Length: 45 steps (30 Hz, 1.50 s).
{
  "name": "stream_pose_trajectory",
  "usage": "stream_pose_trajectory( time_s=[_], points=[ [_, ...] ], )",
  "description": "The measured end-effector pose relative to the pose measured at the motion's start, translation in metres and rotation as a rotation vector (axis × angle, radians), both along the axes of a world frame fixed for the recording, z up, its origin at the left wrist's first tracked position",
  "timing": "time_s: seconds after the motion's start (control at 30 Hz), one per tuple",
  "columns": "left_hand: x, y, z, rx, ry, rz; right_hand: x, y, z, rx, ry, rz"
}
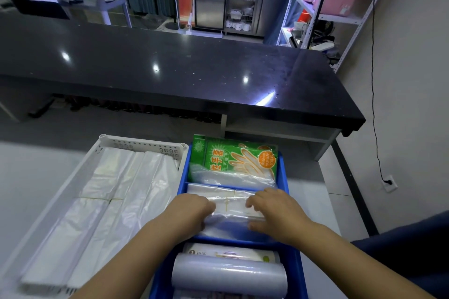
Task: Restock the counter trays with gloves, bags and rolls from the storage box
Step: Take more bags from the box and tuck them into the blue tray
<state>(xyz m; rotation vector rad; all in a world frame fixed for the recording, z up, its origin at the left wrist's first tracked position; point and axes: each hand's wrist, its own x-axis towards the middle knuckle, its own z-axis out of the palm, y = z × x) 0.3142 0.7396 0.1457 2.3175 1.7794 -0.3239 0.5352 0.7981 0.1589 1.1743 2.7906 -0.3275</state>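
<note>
A blue divided tray stands in front of me. Its far compartment holds a green pack of gloves. In the middle compartment lies a stack of clear plastic bags. My left hand grips its left end and my right hand its right end, fingers curled over the bundle. The near compartment holds a clear plastic roll and a flat white pack behind it. A white perforated tray to the left is filled with folded white bags.
Both trays rest on a pale counter. A long black counter runs across beyond a gap. A metal shelf stands at the far right, a cable and wall socket to the right. A person stands by plates at the far left.
</note>
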Motion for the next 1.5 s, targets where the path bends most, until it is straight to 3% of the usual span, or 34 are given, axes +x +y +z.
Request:
stream_pose_trajectory(
  time_s=[0.27,0.47,0.9,1.17,1.5],
  points=[
    [-0.027,-0.003,-0.009,0.121,-0.013,-0.113,-0.004,-0.006,-0.012,0.042,-0.06,-0.041],
    [-0.031,0.002,-0.006,0.14,-0.189,-0.013,-0.009,-0.009,-0.015,0.059,0.086,-0.087],
    [-0.03,0.013,-0.02,0.252,-0.112,-0.13,-0.018,-0.024,-0.02,0.063,0.029,-0.22],
    [-0.028,0.01,-0.013,0.217,0.015,-0.136,-0.025,-0.022,-0.016,0.043,-0.037,-0.212],
    [-0.028,-0.037,0.009,0.291,-0.149,-0.009,-0.019,-0.037,0.003,0.162,0.106,-0.07]
  ],
)
